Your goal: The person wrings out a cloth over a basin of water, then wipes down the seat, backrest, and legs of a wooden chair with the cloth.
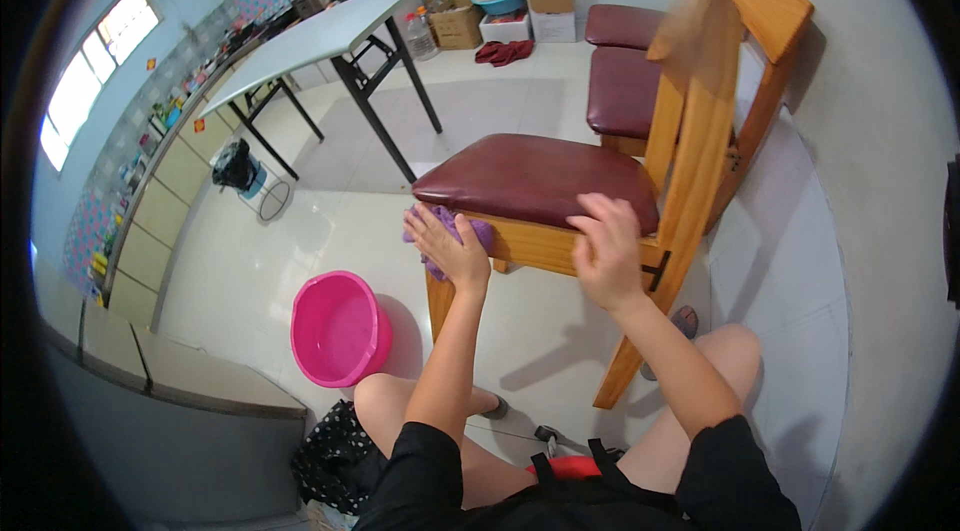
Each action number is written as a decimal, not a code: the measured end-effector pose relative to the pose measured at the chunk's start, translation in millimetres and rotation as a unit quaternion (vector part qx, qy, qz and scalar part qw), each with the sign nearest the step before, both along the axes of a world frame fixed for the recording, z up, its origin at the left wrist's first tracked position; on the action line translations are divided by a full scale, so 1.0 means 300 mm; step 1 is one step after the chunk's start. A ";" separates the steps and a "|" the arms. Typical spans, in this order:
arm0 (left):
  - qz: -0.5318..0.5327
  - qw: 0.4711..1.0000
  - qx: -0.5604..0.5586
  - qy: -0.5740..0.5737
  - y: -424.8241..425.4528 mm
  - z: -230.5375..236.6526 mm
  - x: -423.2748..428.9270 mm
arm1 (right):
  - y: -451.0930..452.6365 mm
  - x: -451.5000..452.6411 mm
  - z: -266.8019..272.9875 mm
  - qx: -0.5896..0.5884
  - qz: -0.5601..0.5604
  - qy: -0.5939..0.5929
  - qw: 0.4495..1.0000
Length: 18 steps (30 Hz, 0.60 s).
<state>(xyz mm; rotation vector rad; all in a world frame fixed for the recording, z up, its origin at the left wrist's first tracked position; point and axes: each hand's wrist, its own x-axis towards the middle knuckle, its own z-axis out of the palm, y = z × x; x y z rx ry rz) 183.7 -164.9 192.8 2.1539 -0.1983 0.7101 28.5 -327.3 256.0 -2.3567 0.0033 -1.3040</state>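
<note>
In front of me stands a wooden chair [532, 240] with a padded dark red seat [536, 175]. My left hand [450, 246] presses a purple cloth [480, 231] against the side rail at the corner of the seat, above one leg. The palm covers part of the cloth. Beside the rail, nearer the backrest, my right hand [609, 253] is raised with its fingers loosely bent and apart, and nothing shows in it. Whether its fingertips touch the seat I cannot tell.
A pink basin [341, 328] sits on the floor at left. Beyond are a white folding table [322, 43], a bin with a black bag [236, 167] and cardboard boxes [456, 25]. More red-seated chairs [626, 92] stand along the right wall. A dark red cloth [504, 52] lies on the floor.
</note>
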 end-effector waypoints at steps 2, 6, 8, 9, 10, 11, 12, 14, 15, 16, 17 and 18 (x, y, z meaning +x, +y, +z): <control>-0.011 1.000 -0.011 -0.012 -0.027 0.011 -0.040 | -0.053 -0.130 -0.059 0.007 -0.153 -0.044 0.987; -0.032 0.999 -0.026 -0.020 -0.200 0.006 -0.186 | -0.126 -0.260 -0.297 0.208 -0.314 -0.079 0.923; -0.026 0.999 -0.027 -0.015 -0.274 -0.003 -0.253 | -0.083 -0.291 -0.384 0.459 -0.193 0.045 0.866; -0.033 0.999 -0.021 -0.019 -0.307 -0.005 -0.283 | -0.089 -0.301 -0.403 0.441 -0.169 0.118 0.874; -0.031 0.999 -0.023 -0.021 -0.338 -0.007 -0.313 | -0.073 -0.297 -0.423 0.448 -0.181 0.058 0.873; -0.029 0.999 -0.025 -0.022 -0.370 -0.009 -0.344 | -0.074 -0.291 -0.439 0.452 -0.186 0.053 0.871; -0.028 0.999 -0.024 -0.025 -0.394 -0.010 -0.374 | -0.068 -0.283 -0.450 0.438 -0.197 0.060 0.875; -0.038 0.999 -0.019 -0.029 -0.465 -0.018 -0.447 | -0.071 -0.280 -0.478 0.407 -0.222 0.048 0.885; -0.033 0.999 -0.013 -0.034 -0.482 -0.025 -0.472 | -0.058 -0.274 -0.473 0.410 -0.219 0.049 0.884; -0.048 0.998 -0.017 -0.025 -0.506 -0.026 -0.508 | -0.056 -0.276 -0.462 0.431 -0.202 0.049 0.878; -0.047 0.998 -0.017 -0.024 -0.521 -0.025 -0.537 | -0.054 -0.276 -0.451 0.452 -0.184 0.050 0.871; -0.071 0.997 -0.002 -0.021 -0.536 -0.027 -0.566 | -0.058 -0.283 -0.450 0.436 -0.201 0.071 0.874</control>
